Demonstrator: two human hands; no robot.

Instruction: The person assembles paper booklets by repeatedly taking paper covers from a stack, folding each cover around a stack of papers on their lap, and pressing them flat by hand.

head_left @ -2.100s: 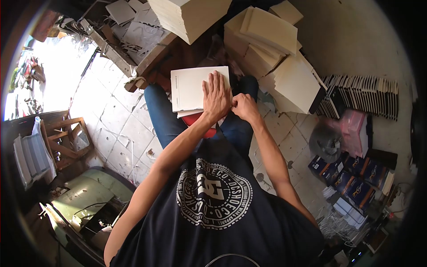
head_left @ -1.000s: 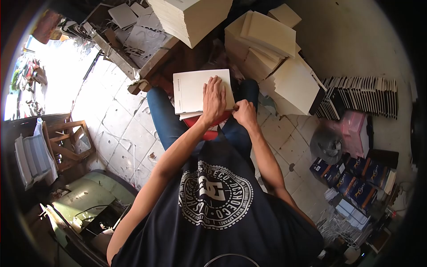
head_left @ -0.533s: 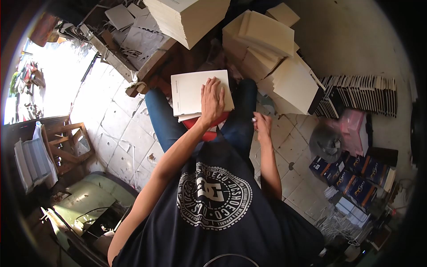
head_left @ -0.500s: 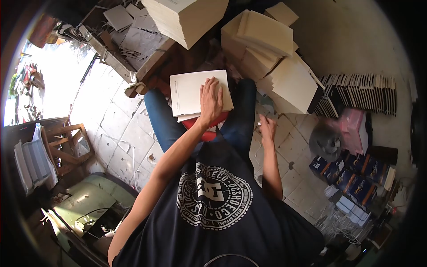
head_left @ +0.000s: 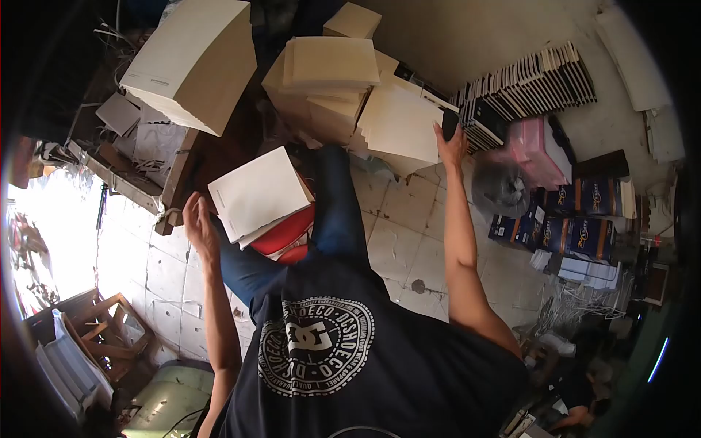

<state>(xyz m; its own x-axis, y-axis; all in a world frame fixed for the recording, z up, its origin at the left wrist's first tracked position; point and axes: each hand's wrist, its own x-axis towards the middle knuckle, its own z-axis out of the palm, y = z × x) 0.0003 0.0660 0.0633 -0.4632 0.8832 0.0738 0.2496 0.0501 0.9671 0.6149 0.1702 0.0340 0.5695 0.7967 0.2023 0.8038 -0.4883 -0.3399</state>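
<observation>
A stack of white paper sheets (head_left: 261, 191) rests on a red stool (head_left: 285, 232) between my knees, its top sheet bearing small print along one edge. My left hand (head_left: 201, 228) is just left of this stack, apart from it, fingers loosely bent and holding nothing. Out to the right, my right hand (head_left: 453, 148) reaches the end of a cream paper pile (head_left: 405, 124). Its thumb and fingers lie on either side of a black object (head_left: 449, 120) at the pile's corner; what kind of object it is cannot be made out.
A tall paper block (head_left: 186, 62) stands front left, by a wooden crate of scraps (head_left: 150, 146). Black-edged books (head_left: 529, 84) line up at the wall. Nearer are a pink package (head_left: 539, 150), a clear plastic roll (head_left: 500, 186) and dark blue boxes (head_left: 577, 219). Scraps litter the tiled floor (head_left: 398, 237).
My left hand has lifted off the paper stack and moved to its left. My right hand has reached forward and right to the black object. The view has swung right.
</observation>
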